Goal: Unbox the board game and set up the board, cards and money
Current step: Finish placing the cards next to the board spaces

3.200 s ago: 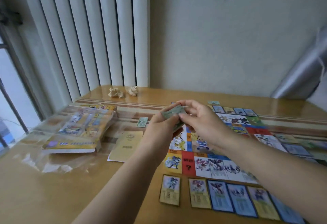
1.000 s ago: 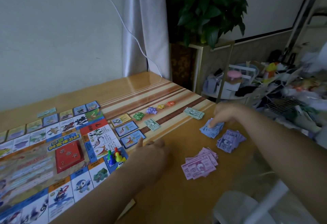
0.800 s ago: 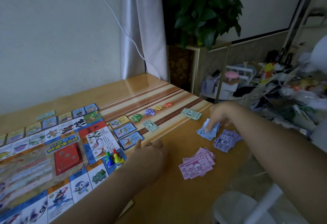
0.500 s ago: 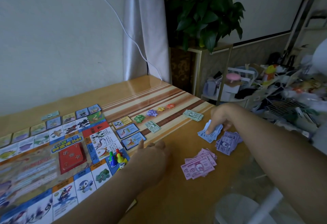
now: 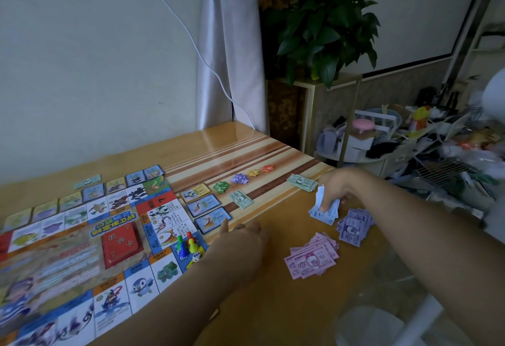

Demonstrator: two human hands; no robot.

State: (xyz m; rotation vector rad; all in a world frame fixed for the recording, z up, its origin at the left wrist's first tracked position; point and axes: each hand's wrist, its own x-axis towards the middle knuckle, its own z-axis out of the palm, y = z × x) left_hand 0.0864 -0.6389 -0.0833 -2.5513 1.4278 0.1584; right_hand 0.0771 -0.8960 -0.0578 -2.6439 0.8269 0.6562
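The game board (image 5: 68,258) lies flat on the left of the wooden table (image 5: 273,304), with a red card deck (image 5: 121,244) and coloured pawns (image 5: 187,244) on it. My right hand (image 5: 332,190) grips a stack of light blue money notes (image 5: 323,210), lifted at one end off the table. Purple notes (image 5: 354,225) and pink notes (image 5: 311,255) lie in piles nearby. Green notes (image 5: 302,181) lie further back. My left hand (image 5: 240,239) rests on the table beside the board, fingers loosely curled and holding nothing.
Property cards (image 5: 203,205) and small coloured star tokens (image 5: 240,179) line the board's right side. A single green note (image 5: 241,199) lies by them. Beyond the table's right edge stand a potted plant (image 5: 322,31) and a cluttered rack (image 5: 437,149).
My view has swung from the table's left end to its right end. My right hand has closed on the blue notes and raised them; my left hand stays put.
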